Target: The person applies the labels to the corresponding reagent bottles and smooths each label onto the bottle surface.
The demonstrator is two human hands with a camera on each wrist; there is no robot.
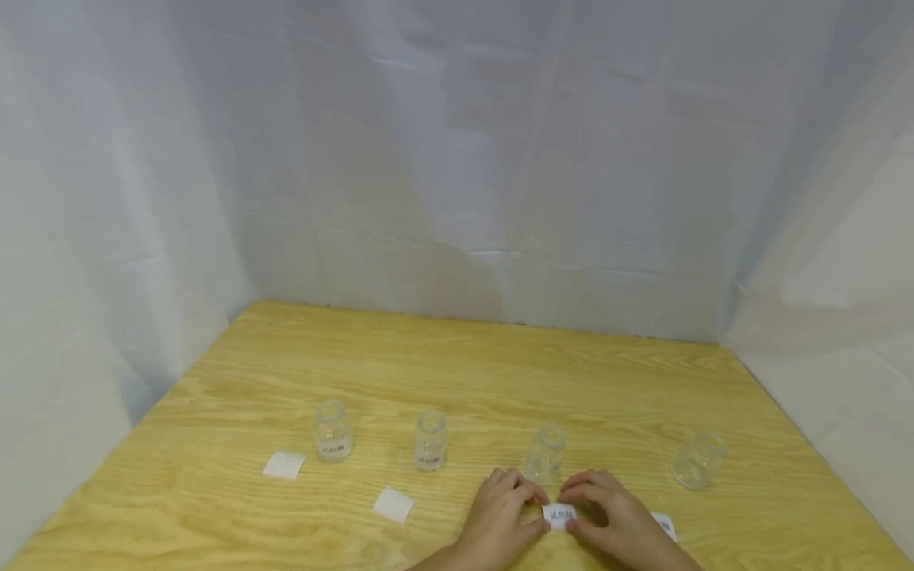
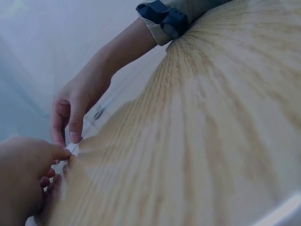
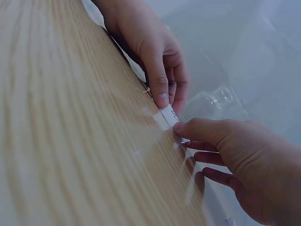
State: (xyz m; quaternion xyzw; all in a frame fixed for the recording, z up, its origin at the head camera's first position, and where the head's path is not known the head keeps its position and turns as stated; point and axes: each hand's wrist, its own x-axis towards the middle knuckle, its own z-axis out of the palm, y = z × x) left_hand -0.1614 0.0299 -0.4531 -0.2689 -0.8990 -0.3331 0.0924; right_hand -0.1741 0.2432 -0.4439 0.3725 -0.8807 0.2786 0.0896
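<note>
Your L hand (image 1: 500,515) & R hand (image 1: 608,519) fingers pinch the label (image 1: 558,517), nr jar (image 1: 546,455); prob. positioning step, next needs level grip.

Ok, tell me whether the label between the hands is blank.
No, in the head view the white label shows dark characters on its face.
</note>
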